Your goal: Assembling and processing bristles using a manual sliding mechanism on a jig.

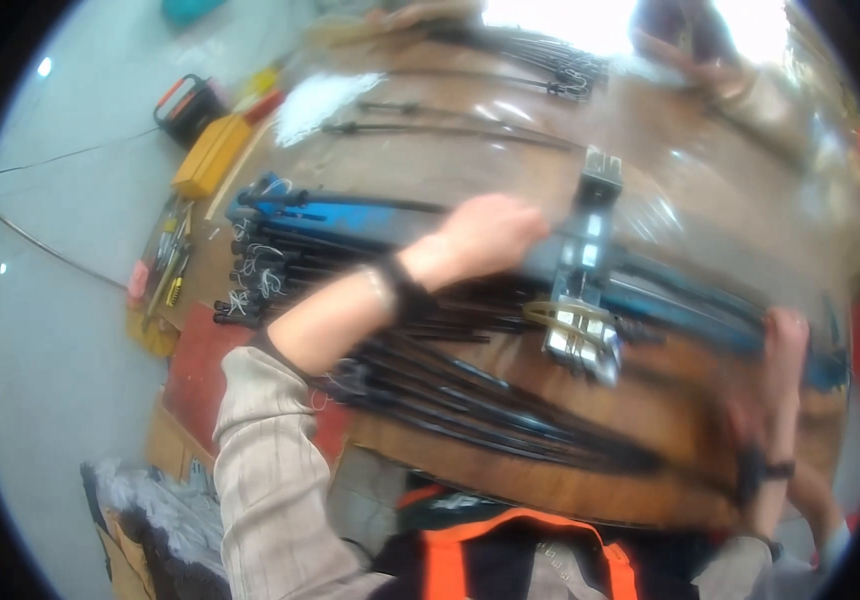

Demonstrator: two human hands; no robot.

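My left hand [495,235] is closed in a fist above a long blue fixture [360,216]. A thin black rod [380,203] with a thicker left end runs into this fist. Next to the fist, a metal clamp-like device [587,250] with shiny blocks lies across the blue fixture, a yellowish loop [562,314] round its near part. Toward the right end of the fixture, my right hand [785,345] is closed and smeared by motion; what it holds is hidden. Bundles of black rods [450,385] with white ties lie in front of the fixture.
More rods [460,132] and white ties lie on the far part of the wooden table [510,465]. Other people's arms [770,100] reach in at the far side. A yellow box [212,155], hand tools [172,250] and a red mat [205,375] are at the left.
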